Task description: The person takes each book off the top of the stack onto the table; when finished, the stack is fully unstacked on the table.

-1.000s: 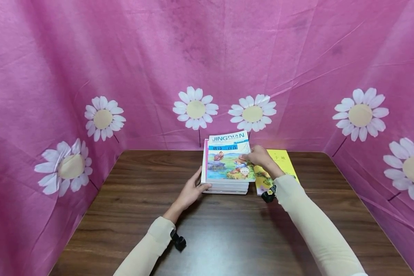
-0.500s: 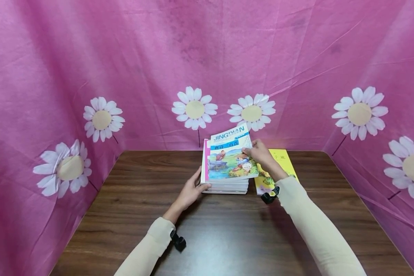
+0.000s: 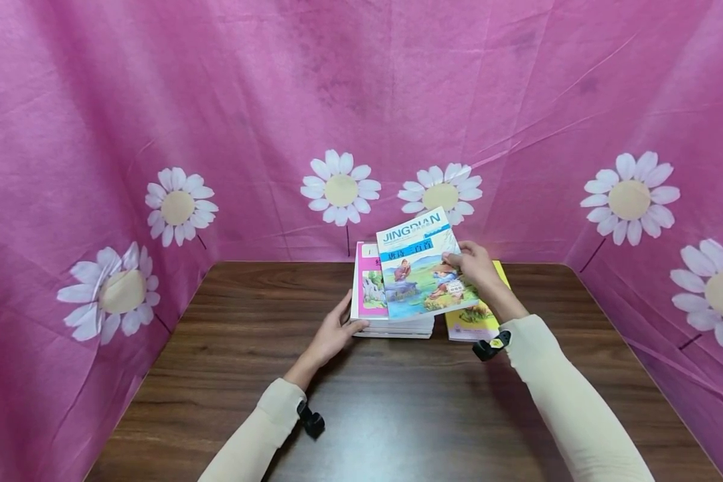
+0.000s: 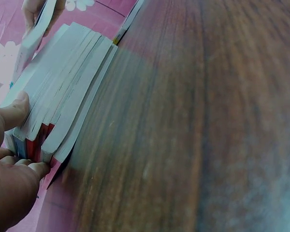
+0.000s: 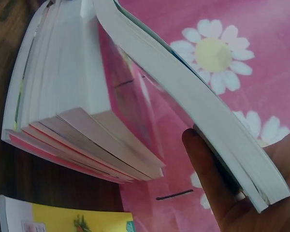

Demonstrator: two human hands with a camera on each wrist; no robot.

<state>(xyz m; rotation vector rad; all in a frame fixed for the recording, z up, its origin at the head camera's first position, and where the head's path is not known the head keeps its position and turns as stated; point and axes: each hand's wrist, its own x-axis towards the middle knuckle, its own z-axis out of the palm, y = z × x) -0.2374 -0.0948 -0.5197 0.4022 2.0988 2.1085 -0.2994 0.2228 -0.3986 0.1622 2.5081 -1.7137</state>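
My right hand (image 3: 480, 271) pinches the right edge of a paperback book (image 3: 418, 274) lettered JINGDIAN, its cover showing a painted river scene. That book is tilted, its right side lifted off a stack of books (image 3: 406, 328). In the right wrist view, a wedge of space separates the raised book (image 5: 198, 104) from the stack (image 5: 63, 63). A pink-covered book (image 3: 370, 294) tops the stack. My left hand (image 3: 333, 338) holds the stack's near left corner; in the left wrist view its thumb (image 4: 17, 111) presses the page edges and its fingers curl against the spines.
A yellow book (image 3: 468, 329) lies flat on the brown wooden table (image 3: 361, 402), right of the stack and partly under the right hand and raised book. Behind the table hangs a pink curtain (image 3: 265, 120) with printed daisies.
The right hand has lifted the JINGDIAN book's right side and shifted it rightward, turning it and uncovering more of the pink cover. The left hand has stayed at the stack.
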